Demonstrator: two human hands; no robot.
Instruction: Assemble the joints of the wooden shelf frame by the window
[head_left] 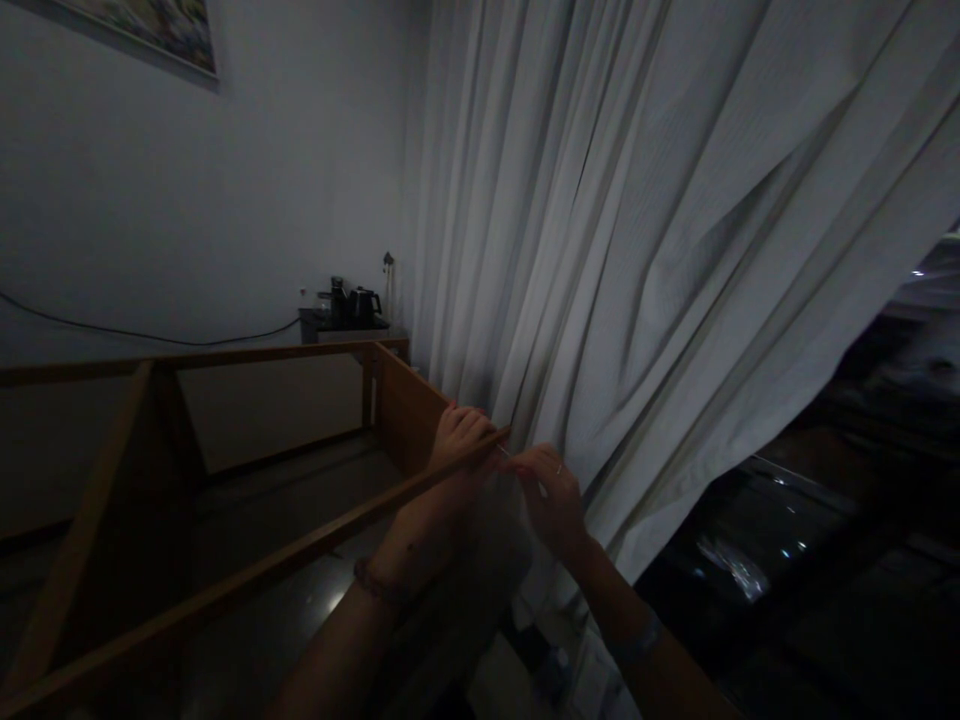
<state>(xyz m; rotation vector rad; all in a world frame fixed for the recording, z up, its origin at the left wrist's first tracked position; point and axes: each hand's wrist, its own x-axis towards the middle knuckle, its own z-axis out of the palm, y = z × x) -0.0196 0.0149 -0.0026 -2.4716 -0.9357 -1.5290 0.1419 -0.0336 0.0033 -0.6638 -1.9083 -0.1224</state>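
A wooden frame with open bays stretches from the lower left toward the middle. At its near right corner my left hand is closed around the wood, fingers over the far side and the wrist passing beneath the rail. Just right of that corner my right hand pinches a thin, pale metal rod between thumb and fingers. The rod's tip points at the end of the rail; its exact kind is too small and dim to tell. Whether it touches the wood, I cannot tell.
A long white curtain hangs close beside the right hand. Behind the frame, a dark kettle stands on a small cabinet by the wall. A black cable runs along the wall. Dark glass lies at the right.
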